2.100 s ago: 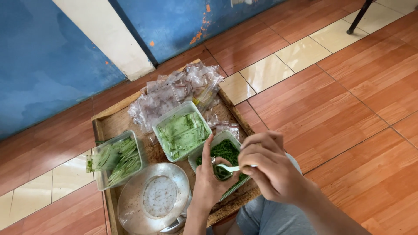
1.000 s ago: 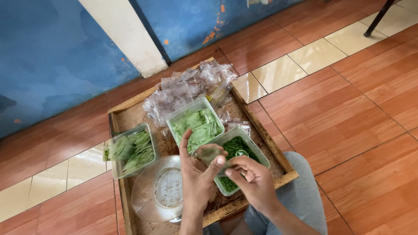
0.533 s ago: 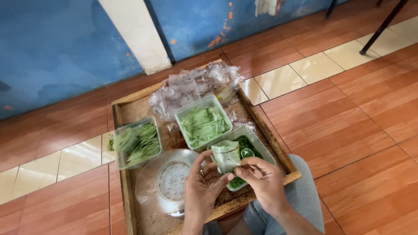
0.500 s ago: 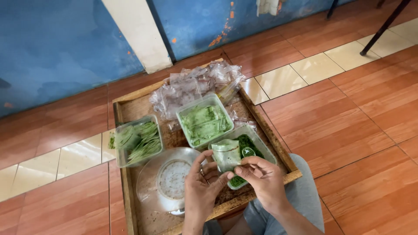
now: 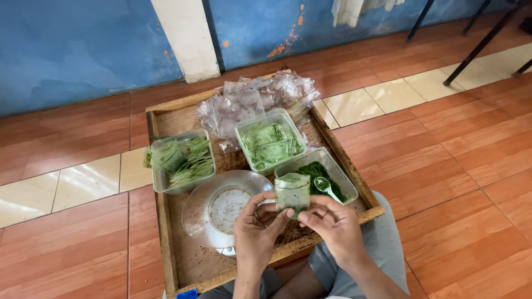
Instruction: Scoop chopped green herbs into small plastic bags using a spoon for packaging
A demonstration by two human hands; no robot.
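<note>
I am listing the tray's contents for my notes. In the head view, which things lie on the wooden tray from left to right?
Container of folded green leaves → round metal dish → small green packet held in both hands → container of dark green powder with a spoon.

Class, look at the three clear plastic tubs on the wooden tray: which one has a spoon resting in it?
The tub nearest the hands, right side: dark green filling, spoon inside. The other two hold paler green packets.
</note>
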